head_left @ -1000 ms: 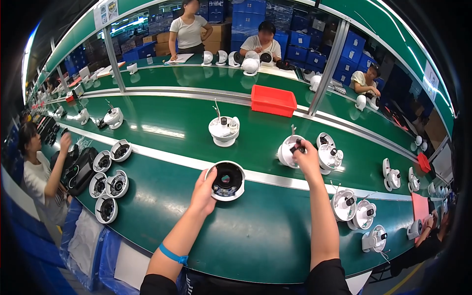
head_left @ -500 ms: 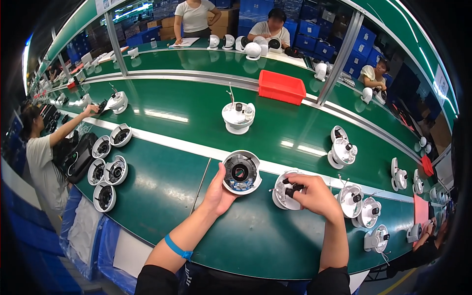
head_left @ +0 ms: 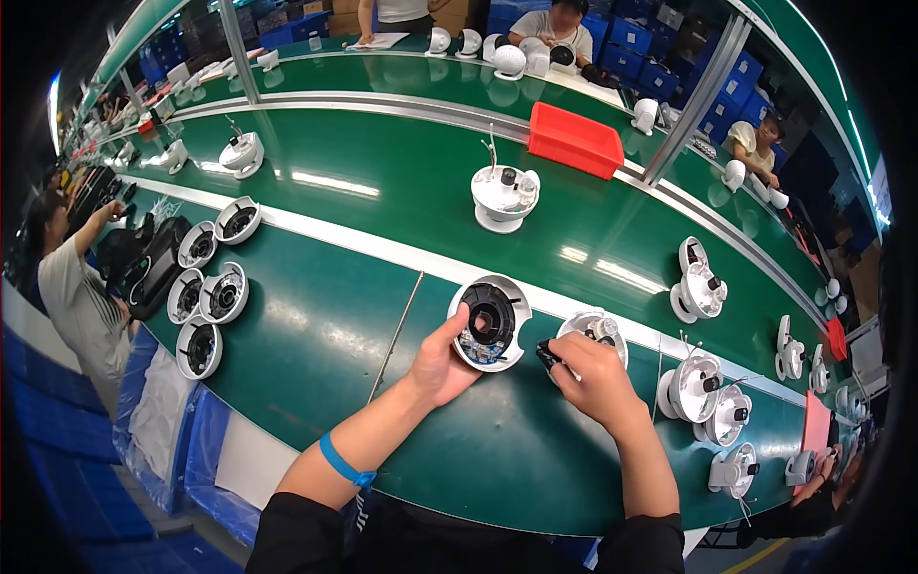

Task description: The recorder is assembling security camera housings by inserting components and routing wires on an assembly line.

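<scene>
A round white camera housing half (head_left: pixel 518 298) lies in my left hand (head_left: pixel 443 365), its hollow side up. Inside show a black ring with a central hole and a blue circuit board. My left fingers wrap its left and lower edge. My right hand (head_left: pixel 595 375) is closed in a pinch, with a small black part (head_left: pixel 548 355) at its fingertips; its exact kind I cannot make out. Just behind that hand, a white camera base (head_left: pixel 617 337) stands on the green table, partly hidden by my fingers. A small gap separates the black part from the housing half.
Several open housing halves (head_left: pixel 226 292) sit at the left. Camera bases with black lenses (head_left: pixel 690 390) stand at the right, and another base (head_left: pixel 504 198) is on the green belt beyond the white rail. A red bin (head_left: pixel 575 141) stands farther back. Co-workers sit around.
My right hand has drawn back from the white base toward the housing half, with the black part at its fingertips. My left hand keeps hold of the housing half. The view has shifted slightly.
</scene>
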### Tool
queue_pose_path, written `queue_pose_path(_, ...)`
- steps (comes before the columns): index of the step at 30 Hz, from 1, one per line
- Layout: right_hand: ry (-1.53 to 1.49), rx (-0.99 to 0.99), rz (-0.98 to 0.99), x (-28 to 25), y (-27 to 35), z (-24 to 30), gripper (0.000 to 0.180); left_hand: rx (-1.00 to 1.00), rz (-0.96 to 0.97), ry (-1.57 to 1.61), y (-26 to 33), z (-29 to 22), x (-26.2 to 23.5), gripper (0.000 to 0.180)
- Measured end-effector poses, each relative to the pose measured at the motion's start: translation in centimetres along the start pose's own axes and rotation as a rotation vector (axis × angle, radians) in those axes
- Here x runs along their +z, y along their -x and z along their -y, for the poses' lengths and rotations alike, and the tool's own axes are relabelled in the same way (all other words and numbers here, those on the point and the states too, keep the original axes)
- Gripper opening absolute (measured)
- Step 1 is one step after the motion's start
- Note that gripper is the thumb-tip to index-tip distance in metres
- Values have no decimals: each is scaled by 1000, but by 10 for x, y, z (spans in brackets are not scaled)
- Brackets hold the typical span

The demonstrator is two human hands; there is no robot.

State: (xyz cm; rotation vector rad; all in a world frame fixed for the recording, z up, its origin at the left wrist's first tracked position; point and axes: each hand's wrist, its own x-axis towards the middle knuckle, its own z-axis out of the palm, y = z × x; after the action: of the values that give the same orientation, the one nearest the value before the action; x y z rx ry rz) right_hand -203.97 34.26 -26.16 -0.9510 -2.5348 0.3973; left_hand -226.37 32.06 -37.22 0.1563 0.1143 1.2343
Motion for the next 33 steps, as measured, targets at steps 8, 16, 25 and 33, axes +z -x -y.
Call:
queue_pose_path(8,136,-122,83,75,-38,-13,37,86,79,-351,-22,-27,-56,112)
queue_pose_path(16,180,-160,92,122,-65,-31,38,106,224,-433,-34,-51,-88,118)
queue_pose_path(25,329,-249,18,143,-73,-28,35,142,189,-599,-28,-67,-86,138)
queue_pose_path(33,276,-239,-29,149,-78,-27,37,151,179,-641,-27,-74,-87,136)
